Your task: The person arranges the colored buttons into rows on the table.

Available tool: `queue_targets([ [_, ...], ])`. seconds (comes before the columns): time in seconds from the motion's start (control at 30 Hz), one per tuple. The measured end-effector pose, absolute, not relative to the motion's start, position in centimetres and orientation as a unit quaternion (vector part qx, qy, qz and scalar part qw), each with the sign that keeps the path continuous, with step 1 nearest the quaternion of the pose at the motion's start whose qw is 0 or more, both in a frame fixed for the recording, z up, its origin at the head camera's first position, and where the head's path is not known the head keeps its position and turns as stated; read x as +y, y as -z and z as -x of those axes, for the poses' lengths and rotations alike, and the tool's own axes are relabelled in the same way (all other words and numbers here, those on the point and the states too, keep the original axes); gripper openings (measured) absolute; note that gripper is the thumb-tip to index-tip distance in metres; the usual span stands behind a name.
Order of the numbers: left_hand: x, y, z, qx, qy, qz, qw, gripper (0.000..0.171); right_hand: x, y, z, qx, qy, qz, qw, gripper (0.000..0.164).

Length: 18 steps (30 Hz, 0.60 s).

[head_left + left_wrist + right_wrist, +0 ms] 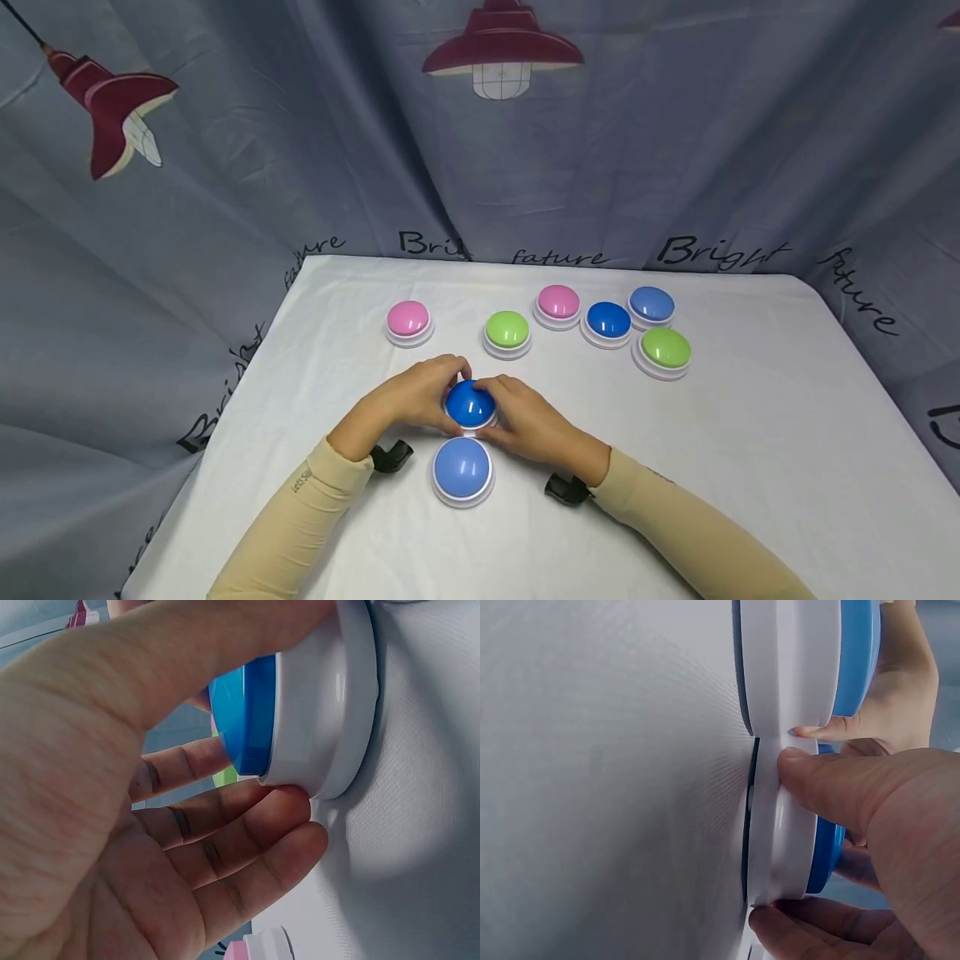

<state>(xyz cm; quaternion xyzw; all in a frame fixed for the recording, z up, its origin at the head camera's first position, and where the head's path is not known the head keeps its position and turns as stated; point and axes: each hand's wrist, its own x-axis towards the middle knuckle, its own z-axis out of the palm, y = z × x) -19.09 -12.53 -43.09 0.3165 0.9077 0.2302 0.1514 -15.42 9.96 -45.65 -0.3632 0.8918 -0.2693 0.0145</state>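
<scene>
Both hands are around a dark blue push button (470, 403) with a white round base. My left hand (420, 395) grips it from the left, thumb at the near side and fingers at the far side. From the right, my right hand (529, 422) holds the same button, its thumb (810, 776) against the white base. A light blue push button (461, 468) stands just in front, right at the dark blue one's near edge. In the right wrist view the two white bases line up close together on the white cloth.
Farther back on the white table (337, 333) are a pink button (408, 320) and a green button (507, 331). A cluster at the back right has another pink button (558, 303), dark blue button (608, 321), light blue button (651, 305) and green button (665, 348). A grey curtain (360, 167) hangs behind.
</scene>
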Motion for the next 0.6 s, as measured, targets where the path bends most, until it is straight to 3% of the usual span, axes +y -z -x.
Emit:
queue_targets([
  [0.33, -12.8, 43.1, 19.0, 0.906, -0.231, -0.311, 0.172, 0.075, 9.8, 45.6, 15.4, 0.893, 0.26, 0.366, 0.014, 0.066],
  [0.6, -13.8, 42.4, 19.2, 0.892, -0.25, -0.326, 0.19, 0.073, 10.6, 44.8, 16.5, 0.883, 0.287, 0.362, 0.085, 0.07],
])
